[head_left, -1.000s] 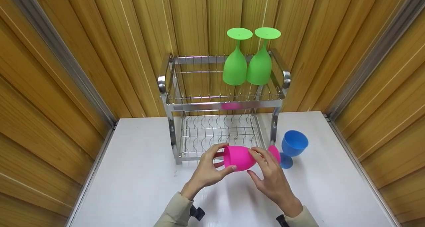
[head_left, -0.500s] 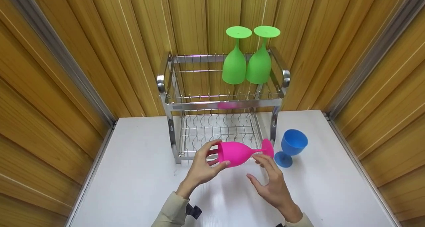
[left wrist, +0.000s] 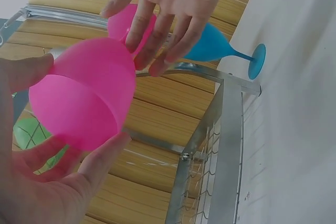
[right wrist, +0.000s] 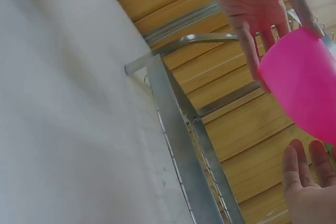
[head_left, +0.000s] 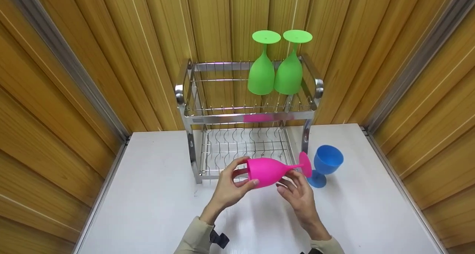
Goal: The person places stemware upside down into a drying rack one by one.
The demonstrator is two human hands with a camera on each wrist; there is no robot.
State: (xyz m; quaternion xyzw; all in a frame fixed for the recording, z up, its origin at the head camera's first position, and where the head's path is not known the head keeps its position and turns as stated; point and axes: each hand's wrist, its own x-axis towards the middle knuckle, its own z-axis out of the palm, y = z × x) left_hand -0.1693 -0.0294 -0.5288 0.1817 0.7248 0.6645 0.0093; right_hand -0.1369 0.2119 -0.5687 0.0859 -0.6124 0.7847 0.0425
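Observation:
A pink wine glass (head_left: 265, 171) lies on its side in the air in front of the rack, its mouth to the left and its foot (head_left: 305, 165) to the right. My left hand (head_left: 231, 185) grips the bowl near the rim, thumb on the near side and fingers round the far side; the left wrist view shows this hand (left wrist: 58, 182) from behind the mouth. My right hand (head_left: 300, 196) is beneath the stem, fingers loosely bent next to it. In the left wrist view, the right thumb stands apart from the right hand's fingers (left wrist: 157, 38), which overlap the stem; contact is unclear.
A two-tier metal dish rack (head_left: 249, 117) stands against the wood-panelled wall. Two green wine glasses (head_left: 261, 75) sit upside down on its upper tier, at the right. A blue goblet (head_left: 328, 160) tilts beside the rack's right leg, on the white table (head_left: 159, 194).
The pink wine glass first shifted left, baring its stem, then slightly right. My right hand left the bowl's base and moved under the stem, its fingers bending more. The left hand kept its grip.

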